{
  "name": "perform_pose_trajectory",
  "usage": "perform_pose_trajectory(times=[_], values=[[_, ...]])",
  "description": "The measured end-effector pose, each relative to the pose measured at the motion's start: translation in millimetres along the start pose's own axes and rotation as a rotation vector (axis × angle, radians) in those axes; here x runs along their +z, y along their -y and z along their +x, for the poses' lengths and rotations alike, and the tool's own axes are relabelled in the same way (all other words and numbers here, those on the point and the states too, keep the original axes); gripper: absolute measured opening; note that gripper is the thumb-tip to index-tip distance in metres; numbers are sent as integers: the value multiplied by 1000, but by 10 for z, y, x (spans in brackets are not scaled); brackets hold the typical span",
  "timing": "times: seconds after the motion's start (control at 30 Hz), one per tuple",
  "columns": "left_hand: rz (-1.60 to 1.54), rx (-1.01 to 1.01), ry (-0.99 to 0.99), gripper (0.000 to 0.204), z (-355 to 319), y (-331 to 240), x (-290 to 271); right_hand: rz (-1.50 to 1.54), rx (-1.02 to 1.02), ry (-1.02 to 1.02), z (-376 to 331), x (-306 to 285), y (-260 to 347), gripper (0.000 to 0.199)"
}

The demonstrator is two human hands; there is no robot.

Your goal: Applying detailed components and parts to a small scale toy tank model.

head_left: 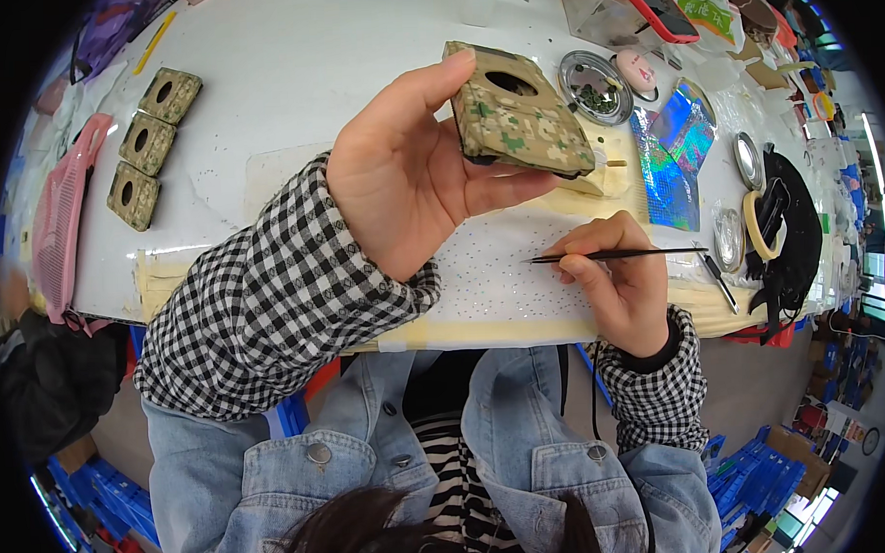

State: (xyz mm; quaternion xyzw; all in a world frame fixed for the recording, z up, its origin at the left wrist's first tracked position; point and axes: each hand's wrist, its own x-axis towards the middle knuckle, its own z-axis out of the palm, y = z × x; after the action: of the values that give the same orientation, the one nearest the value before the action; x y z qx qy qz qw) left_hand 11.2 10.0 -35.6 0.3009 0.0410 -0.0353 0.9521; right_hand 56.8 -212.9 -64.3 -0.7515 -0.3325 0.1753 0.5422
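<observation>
Raised over the table, my left hand [409,151] grips a camouflage-patterned case [520,118] by its edges, thumb on top and fingers beneath. The case is boxy with an oval hole near one end, and it is tilted toward me. Lower and to the right, my right hand [613,280] pinches slim black tweezers [646,253], their fine tips pointing left, apart from the case. Beneath both hands lies a white sheet [487,294] sprinkled with tiny coloured specks. Three similar camouflage cases [142,149] stand in a row at the left.
A round metal dish [595,88] with small bits sits beyond the case, beside shiny holographic sheets [668,161]. A black pouch [790,235] and a pen [717,279] lie at the right. At the left edge is a pink mesh bag [70,211]; a red-edged phone [655,8] rests far right.
</observation>
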Motion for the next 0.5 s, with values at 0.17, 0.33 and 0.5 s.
perform_pose_trajectory(times=[0.17,0.33,0.5], values=[[0,3,-5,52,0,-1,0,21,8,-8,-4,5,3,7],[8,2,1,53,-2,-3,-4,65,1,0,-7,-6,22,7],[10,-3,-8,52,-10,9,1,173,6,-62,-41,-45,104,8]])
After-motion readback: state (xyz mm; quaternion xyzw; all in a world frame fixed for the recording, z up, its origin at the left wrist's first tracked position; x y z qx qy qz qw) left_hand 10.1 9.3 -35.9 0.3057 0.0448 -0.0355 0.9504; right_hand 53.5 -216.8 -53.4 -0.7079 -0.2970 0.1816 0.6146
